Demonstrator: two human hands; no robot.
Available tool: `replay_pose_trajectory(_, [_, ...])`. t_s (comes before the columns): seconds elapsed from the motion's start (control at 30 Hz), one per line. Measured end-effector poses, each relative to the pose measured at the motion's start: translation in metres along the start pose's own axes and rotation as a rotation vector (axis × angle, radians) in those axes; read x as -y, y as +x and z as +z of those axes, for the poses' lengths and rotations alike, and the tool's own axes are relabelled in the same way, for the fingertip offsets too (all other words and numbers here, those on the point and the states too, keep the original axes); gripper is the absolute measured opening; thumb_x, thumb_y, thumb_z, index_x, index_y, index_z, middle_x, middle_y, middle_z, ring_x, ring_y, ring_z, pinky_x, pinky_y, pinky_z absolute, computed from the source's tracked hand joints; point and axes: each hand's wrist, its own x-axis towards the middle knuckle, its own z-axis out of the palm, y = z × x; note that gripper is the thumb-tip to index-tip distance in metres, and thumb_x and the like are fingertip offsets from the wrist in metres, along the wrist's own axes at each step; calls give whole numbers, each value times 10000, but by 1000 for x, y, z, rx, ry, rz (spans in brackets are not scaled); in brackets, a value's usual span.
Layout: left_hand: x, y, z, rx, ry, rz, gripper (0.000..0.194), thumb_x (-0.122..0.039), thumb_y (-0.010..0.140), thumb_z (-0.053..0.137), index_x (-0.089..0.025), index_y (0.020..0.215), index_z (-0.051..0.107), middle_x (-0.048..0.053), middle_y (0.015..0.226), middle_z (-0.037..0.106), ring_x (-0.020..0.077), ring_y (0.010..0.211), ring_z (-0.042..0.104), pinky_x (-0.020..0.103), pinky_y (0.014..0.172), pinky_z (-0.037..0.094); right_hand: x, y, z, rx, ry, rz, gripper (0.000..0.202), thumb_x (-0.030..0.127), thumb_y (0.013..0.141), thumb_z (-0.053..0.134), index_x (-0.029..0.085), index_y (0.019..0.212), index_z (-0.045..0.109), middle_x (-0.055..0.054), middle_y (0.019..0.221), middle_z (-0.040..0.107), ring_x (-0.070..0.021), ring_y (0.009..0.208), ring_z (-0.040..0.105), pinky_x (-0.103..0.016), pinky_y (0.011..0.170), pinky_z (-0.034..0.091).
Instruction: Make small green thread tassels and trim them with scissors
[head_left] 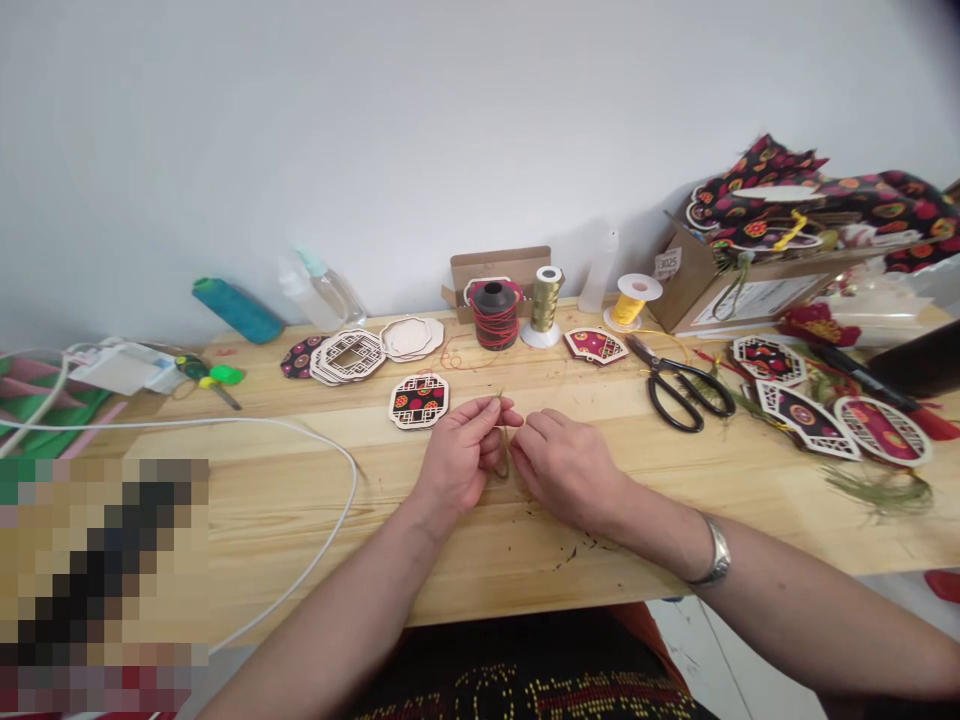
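Observation:
Above the front middle of the table, my left hand (463, 452) pinches a thin olive-green cord (504, 462) between thumb and fingers. The cord hangs in a small loop below the fingertips. Close on the right, my right hand (564, 465) is closed, its fingertips gripping a fine strand that runs across from the left hand. Its fingers partly hide the strand's end. Just beyond my left hand lies a square ornament (418, 402) with a pale wooden lattice over dark flowered fabric. Black-handled scissors (679, 385) rest to the right of my hands.
Along the wall stand a spool of dark red cord (496, 318), a gold thread spool (547, 300) and a yellow ribbon spool (634, 298). Wooden lattice pieces (346, 358) are stacked left. A cardboard box (720, 285) holds fabric at right. A white cable (349, 500) curves across the left side.

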Motion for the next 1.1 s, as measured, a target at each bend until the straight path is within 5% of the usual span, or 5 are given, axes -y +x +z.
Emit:
replay_pose_trajectory(0.23, [2,1,-2,-1,28,12,166,-230,703,698,-96,790,653,-16,605,557,-12,383,274,116,348,192,0,0,-4,33,43,6,190,195,840,484,137,706,606,-55,658,584,-161,635,508,-286,535,316])
replay_pose_trajectory(0.33, [3,1,-2,-1,39,23,162,-243,710,696,-102,777,652,-39,572,504,-9,381,271,119,348,193,-5,5,-14,27,179,119,250,290,851,494,144,691,620,-53,666,596,-146,630,511,-278,558,342])
replay_pose_trajectory(0.53, [3,0,0,27,115,38,155,-253,730,675,-103,765,655,-43,558,480,-5,377,265,132,352,192,-28,21,-20,54,816,594,245,337,777,614,130,881,692,-68,790,696,-135,661,573,-271,612,434])
replay_pose_trajectory(0.7, [6,-2,1,86,210,48,186,-277,733,669,-119,657,609,-41,554,482,5,365,286,159,357,214,-31,23,-14,147,1261,707,264,320,684,705,155,889,720,-62,887,724,-159,808,636,-314,783,473])
replay_pose_trajectory(1.1, [8,-5,-1,149,332,55,194,-298,755,646,-124,671,650,-21,575,506,16,380,322,187,384,212,-31,23,-18,84,1245,721,119,248,654,705,135,664,670,-5,641,651,-104,626,563,-273,678,442])
